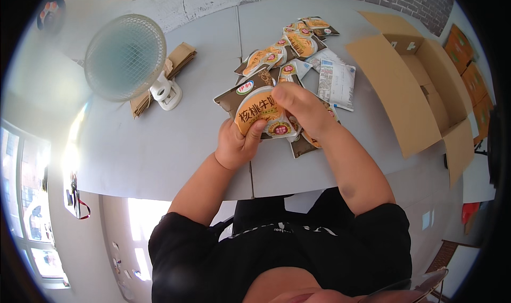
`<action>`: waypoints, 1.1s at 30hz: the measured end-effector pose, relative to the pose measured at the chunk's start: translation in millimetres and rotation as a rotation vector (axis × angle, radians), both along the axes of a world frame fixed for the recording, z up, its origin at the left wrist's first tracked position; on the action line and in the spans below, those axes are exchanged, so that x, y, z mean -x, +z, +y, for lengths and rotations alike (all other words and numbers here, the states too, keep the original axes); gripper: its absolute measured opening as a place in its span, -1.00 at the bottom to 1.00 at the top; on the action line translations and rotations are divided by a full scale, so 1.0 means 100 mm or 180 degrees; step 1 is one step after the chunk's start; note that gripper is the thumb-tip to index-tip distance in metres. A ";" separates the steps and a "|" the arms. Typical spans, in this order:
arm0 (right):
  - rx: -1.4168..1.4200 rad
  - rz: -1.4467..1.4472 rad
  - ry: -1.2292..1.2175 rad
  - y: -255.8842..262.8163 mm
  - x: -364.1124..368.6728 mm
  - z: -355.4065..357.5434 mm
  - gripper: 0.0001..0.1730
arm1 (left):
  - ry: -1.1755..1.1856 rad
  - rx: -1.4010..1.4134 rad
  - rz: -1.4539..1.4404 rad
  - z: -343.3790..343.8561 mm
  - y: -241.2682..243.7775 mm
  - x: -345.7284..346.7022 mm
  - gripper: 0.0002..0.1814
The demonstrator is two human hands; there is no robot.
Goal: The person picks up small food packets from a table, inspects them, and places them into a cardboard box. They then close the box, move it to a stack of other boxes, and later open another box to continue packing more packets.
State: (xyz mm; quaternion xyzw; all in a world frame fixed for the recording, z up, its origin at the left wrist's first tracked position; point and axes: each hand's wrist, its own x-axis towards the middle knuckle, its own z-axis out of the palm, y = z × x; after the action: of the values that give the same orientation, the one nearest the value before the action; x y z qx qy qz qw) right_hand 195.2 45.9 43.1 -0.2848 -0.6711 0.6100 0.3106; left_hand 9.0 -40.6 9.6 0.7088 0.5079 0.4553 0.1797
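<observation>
My left hand (241, 143) grips the lower edge of a brown and orange walnut milk pouch (255, 107), its thumb on the printed front. At the pouch's right side is my right hand (301, 107), with its fingers over the edge; whether it grips this pouch or another behind it is hard to tell. More brown and orange pouches (301, 43) lie in an overlapping pile on the grey table (191, 143), beyond and beneath my hands. A white pouch (336, 83) lies printed back up to the right of the pile.
An open cardboard box (431, 83) lies at the right with its flaps spread. A white clip fan (125, 59) stands at the left, beside folded brown paper or cardboard (181, 57). Orange cartons (475, 83) are stacked beyond the box. A seam runs across the table.
</observation>
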 end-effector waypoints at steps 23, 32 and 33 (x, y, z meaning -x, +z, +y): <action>-0.2281 -0.0384 -0.0045 -0.10 0.22 -0.31 -0.67 | -0.0839 0.0972 -0.3102 0.09 0.20 0.11 -0.49; -0.2648 -0.0359 0.0207 -0.12 0.26 -0.37 -0.63 | -0.0676 0.0982 -0.3658 0.05 0.16 0.11 -0.55; -0.2651 -0.0298 0.0230 -0.11 0.28 -0.38 -0.64 | -0.0702 0.0960 -0.3740 0.06 0.16 0.12 -0.55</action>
State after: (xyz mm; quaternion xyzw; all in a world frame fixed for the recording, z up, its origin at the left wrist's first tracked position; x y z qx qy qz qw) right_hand 167.6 7.5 32.4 -0.1387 -0.8832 0.2835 0.3468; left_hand -2.9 -34.5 25.5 0.3547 0.3065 0.6715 0.5739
